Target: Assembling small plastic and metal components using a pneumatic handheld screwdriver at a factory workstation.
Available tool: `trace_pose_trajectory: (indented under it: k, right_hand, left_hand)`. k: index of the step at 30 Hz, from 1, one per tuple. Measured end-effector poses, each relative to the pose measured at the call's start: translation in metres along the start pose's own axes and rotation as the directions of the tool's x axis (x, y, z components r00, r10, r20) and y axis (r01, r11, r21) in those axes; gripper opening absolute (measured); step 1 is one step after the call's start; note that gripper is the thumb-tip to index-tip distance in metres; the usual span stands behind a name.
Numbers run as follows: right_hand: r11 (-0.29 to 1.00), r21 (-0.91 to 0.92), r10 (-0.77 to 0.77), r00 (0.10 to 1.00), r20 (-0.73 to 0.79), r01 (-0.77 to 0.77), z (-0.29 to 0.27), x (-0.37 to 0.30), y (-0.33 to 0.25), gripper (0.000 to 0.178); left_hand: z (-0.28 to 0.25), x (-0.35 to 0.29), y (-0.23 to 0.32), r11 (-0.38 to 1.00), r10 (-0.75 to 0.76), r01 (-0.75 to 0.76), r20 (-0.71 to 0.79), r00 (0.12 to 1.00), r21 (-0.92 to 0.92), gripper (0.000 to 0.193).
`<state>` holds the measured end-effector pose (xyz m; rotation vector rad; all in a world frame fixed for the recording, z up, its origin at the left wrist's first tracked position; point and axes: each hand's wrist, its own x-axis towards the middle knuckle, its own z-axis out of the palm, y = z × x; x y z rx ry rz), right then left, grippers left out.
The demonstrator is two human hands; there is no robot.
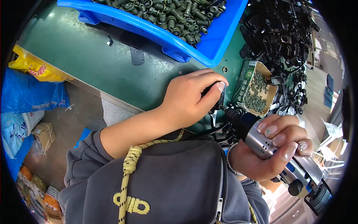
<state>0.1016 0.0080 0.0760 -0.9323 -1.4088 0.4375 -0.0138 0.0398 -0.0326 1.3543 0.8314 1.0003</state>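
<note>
My left hand (194,95) is closed round a small black part (220,98), pinched between thumb and fingers above the green table; most of the part is hidden by the hand. My right hand (278,145) grips the silver and black body of an electric screwdriver (261,140). The driver's dark nose (232,113) points up and left, its tip close by the black part; whether it touches a screw there I cannot make out. Just right of the left hand stands an open carton (240,84) with many small dark screws (257,93).
A blue bin (140,25) of dark bolts (173,16) fills the far side of the green table (71,41). Black parts (279,31) are heaped at the right. A flat black plate (137,56) and a brass ring (225,70) lie on the table. Bags (33,91) hang at the left edge.
</note>
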Motion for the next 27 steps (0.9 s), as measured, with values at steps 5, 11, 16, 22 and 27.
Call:
trace_pose_trajectory:
  k: [5,11,16,22,27]
  right_hand:
    - [0.997,-0.062,0.041,0.999,-0.015,-0.042,0.001,0.001,-0.001,0.034]
    - [0.996,-0.051,0.074,0.996,0.057,-0.071,-0.009,0.008,-0.001,0.037]
    - [0.978,0.203,0.026,0.992,0.126,-0.051,-0.03,0.02,-0.004,0.031]
    - [0.956,0.25,0.142,0.989,0.052,-0.15,-0.026,0.03,0.0,0.021]
    - [0.947,0.275,0.133,0.982,0.13,-0.165,-0.021,0.031,0.004,0.025]
  left_hand:
    - [0.001,-0.001,-0.001,1.0,0.016,-0.015,-0.011,1.0,0.011,0.021]
    - [0.0,-0.002,-0.004,0.999,0.034,-0.034,0.003,0.999,0.02,0.022]
    - [0.001,-0.001,-0.003,0.999,0.031,-0.031,0.021,0.999,0.015,0.023]
    - [-0.014,-0.001,0.0,0.999,0.043,-0.04,0.182,0.982,-0.019,0.028]
    - [-0.022,-0.001,0.008,0.998,-0.057,0.057,0.309,0.949,0.009,0.042]
